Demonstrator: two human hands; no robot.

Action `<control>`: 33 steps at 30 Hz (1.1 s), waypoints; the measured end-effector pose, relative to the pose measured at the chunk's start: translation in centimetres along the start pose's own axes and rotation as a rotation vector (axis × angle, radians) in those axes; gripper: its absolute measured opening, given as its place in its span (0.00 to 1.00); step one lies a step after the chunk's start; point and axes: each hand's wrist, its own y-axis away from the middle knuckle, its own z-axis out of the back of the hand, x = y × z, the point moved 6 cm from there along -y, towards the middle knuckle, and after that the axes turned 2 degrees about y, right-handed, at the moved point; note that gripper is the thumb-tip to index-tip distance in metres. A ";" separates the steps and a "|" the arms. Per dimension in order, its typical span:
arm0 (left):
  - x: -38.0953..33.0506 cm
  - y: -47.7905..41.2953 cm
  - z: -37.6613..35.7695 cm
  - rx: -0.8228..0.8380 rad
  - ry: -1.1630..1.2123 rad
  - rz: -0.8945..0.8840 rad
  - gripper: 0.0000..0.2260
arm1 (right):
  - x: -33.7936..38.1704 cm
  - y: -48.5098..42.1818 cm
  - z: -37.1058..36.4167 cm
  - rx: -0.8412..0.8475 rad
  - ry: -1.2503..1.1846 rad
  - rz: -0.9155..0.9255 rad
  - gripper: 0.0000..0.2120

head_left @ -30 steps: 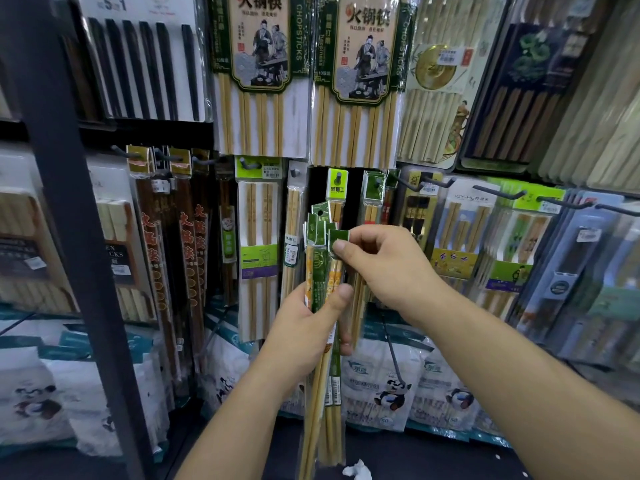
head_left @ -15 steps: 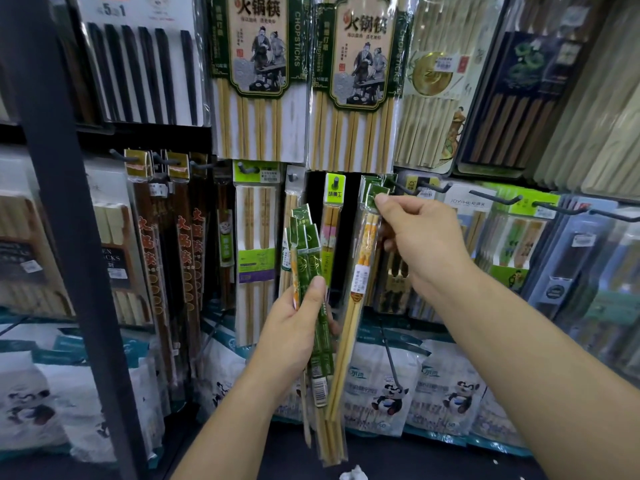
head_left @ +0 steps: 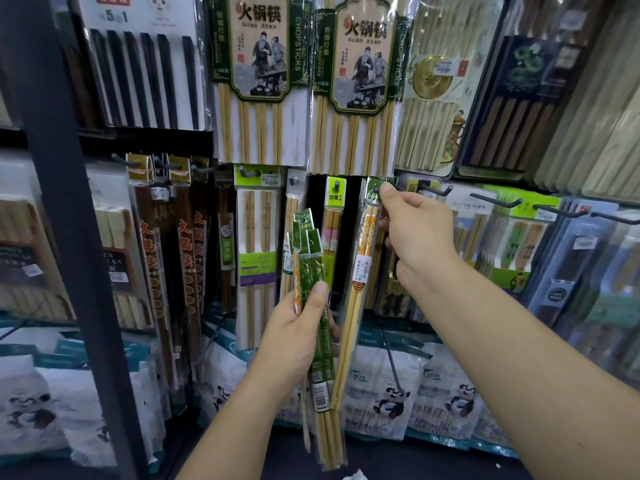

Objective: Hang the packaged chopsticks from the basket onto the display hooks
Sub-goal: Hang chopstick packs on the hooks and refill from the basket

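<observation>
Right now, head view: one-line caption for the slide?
Right hand pinches one chopstick pack by its green header at the display hooks; left hand grips a bundle of packs below.

The bundle of packets (head_left: 311, 265) has green headers over pale tan sticks; the single packet (head_left: 367, 233) shows orange-and-yellow printed tops under a green header; the large packs (head_left: 263, 64) are dark green with cream labels; the lower bags (head_left: 391, 400) are white with black-and-white pandas and teal trim.
</observation>
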 end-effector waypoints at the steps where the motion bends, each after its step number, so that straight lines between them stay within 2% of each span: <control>1: 0.0 0.0 0.0 -0.001 0.003 -0.003 0.29 | 0.0 -0.1 0.0 -0.004 -0.006 0.003 0.10; 7: 0.2 0.1 0.0 -0.006 -0.055 -0.008 0.24 | -0.3 -0.1 0.0 -0.027 0.044 0.018 0.12; 13: -1.1 0.6 0.0 0.021 -0.191 -0.043 0.08 | -1.4 0.6 0.5 -0.037 0.036 0.010 0.14; 15: -1.4 0.6 -0.2 0.047 -0.200 -0.070 0.05 | -2.0 1.5 0.2 0.046 0.057 0.033 0.14; 18: -1.3 0.6 -0.7 0.108 -0.174 -0.102 0.06 | -2.1 2.9 -0.9 0.227 0.164 0.129 0.14; 20: -1.4 0.8 -1.0 0.132 -0.169 -0.119 0.06 | -1.7 3.4 -1.2 0.266 0.218 0.194 0.13; 23: -1.4 0.9 -1.3 0.147 -0.162 -0.127 0.05 | -1.3 3.4 -1.4 0.279 0.300 0.230 0.09; 26: -1.0 0.9 -1.5 0.164 -0.130 -0.099 0.06 | -1.4 3.1 -1.1 0.282 0.288 0.193 0.09; 33: -1.1 0.9 -1.9 0.193 0.025 -0.104 0.15 | -1.4 2.5 -0.6 0.219 0.200 0.147 0.10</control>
